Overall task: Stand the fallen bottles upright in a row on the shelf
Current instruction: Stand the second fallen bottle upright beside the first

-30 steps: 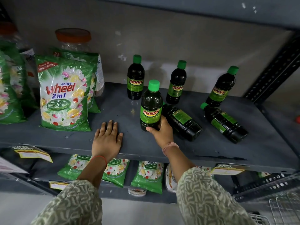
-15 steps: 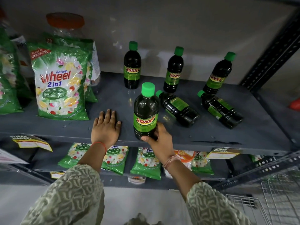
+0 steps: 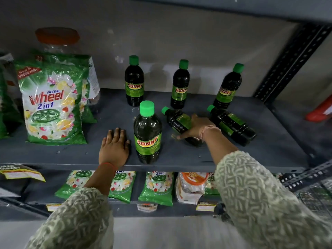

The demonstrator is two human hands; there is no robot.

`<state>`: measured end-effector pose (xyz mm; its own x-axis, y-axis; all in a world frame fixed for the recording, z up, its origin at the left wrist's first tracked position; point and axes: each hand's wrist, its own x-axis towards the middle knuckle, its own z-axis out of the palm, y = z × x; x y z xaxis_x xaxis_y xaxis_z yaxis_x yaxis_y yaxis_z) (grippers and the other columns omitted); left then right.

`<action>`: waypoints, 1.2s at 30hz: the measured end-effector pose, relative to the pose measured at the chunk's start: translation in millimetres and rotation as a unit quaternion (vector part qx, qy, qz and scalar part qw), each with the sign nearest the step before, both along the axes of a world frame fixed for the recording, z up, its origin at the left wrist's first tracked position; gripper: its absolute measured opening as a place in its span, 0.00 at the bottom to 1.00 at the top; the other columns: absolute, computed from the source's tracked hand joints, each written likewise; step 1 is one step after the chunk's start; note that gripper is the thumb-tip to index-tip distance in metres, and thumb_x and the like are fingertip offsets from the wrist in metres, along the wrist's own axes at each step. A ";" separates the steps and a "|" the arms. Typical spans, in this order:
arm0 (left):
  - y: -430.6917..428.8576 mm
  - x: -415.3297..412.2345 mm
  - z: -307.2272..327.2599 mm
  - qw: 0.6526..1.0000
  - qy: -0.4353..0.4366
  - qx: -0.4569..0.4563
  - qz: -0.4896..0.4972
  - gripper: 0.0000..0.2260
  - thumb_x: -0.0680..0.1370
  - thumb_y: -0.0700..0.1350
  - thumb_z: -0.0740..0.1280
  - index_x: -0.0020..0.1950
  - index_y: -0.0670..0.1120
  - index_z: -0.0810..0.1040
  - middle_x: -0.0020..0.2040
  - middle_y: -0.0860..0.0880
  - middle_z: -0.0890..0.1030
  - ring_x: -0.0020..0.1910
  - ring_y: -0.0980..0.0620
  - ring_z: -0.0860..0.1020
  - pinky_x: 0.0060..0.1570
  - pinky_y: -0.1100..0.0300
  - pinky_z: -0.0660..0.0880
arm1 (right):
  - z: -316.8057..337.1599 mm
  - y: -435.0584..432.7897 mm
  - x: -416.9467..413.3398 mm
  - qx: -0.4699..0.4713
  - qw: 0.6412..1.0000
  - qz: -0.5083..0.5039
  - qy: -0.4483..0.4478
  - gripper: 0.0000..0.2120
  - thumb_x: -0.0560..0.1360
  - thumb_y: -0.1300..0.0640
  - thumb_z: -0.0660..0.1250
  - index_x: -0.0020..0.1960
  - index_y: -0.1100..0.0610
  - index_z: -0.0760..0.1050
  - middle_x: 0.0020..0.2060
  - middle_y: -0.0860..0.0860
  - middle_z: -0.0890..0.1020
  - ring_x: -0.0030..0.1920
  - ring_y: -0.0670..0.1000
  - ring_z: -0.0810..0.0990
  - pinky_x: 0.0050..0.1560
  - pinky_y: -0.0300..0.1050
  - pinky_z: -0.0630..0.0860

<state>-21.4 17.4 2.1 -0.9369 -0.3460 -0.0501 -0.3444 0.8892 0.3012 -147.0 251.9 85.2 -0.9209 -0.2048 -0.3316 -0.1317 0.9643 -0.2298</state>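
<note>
Bottles [image 3: 181, 125] | two fallen | grey metal shelf [image 3: 269, 151] | pale wall behind

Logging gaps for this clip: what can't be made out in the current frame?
- Lying bottle: label and lower body hidden by the right hand, head view; grip uncertain, motion-blurred.
- Jar behind the Wheel packet: contents hidden.
- Lower-shelf packets: tops hidden by the shelf edge.
- Red object: cut off by the right edge.

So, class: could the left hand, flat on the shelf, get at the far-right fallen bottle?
Probably not easily. The left hand lies left of the upright front bottle, and the right hand on the nearer fallen bottle blocks the far-right fallen bottle.
</note>
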 end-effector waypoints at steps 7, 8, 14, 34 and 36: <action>1.7 -0.7 1.0 1.000 0.002 -0.013 0.003 0.24 0.80 0.49 0.49 0.75 0.44 0.52 0.78 0.44 0.53 0.77 0.43 0.50 0.75 0.49 0.50 | -26.9 -6.9 9.5 -0.192 0.964 -0.077 0.167 0.37 0.58 0.42 0.75 0.56 0.64 0.66 0.52 0.62 0.78 0.56 0.63 0.73 0.52 0.53 0.74; 1.4 -1.0 0.9 1.000 0.001 -0.016 0.004 0.24 0.80 0.49 0.49 0.75 0.44 0.52 0.78 0.45 0.53 0.77 0.43 0.50 0.75 0.49 0.50 | -31.6 -11.2 13.9 -0.251 0.940 -0.104 0.208 0.37 0.58 0.43 0.76 0.55 0.65 0.66 0.50 0.63 0.78 0.55 0.64 0.73 0.51 0.54 0.73; 0.4 -0.5 1.2 1.000 -0.010 -0.023 0.004 0.24 0.80 0.49 0.48 0.76 0.46 0.49 0.78 0.46 0.51 0.77 0.45 0.48 0.75 0.51 0.49 | -55.0 -33.6 32.2 -0.422 0.836 -0.188 0.296 0.47 0.55 0.43 0.78 0.62 0.66 0.62 0.56 0.63 0.72 0.60 0.62 0.69 0.62 0.56 0.70; 1.3 0.2 2.3 1.000 -0.009 -0.013 0.004 0.24 0.80 0.50 0.48 0.76 0.46 0.50 0.78 0.46 0.51 0.77 0.45 0.48 0.75 0.50 0.49 | -62.0 -11.3 41.1 -0.479 0.845 -0.147 0.187 0.36 0.60 0.59 0.77 0.61 0.58 0.61 0.55 0.56 0.73 0.56 0.54 0.73 0.51 0.38 0.69; 1.3 0.2 3.3 1.000 -0.009 -0.010 0.005 0.24 0.80 0.50 0.49 0.75 0.46 0.50 0.78 0.46 0.51 0.77 0.45 0.48 0.75 0.50 0.49 | -60.9 2.0 35.8 -0.496 0.850 -0.119 0.129 0.31 0.62 0.62 0.76 0.57 0.55 0.61 0.50 0.51 0.75 0.53 0.53 0.76 0.45 0.33 0.69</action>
<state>-21.2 18.7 5.3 -0.9322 -0.3571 -0.0596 -0.3591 0.8912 0.2773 -111.2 254.0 24.3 -0.9913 -0.0644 0.1151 -0.1298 0.3193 -0.9387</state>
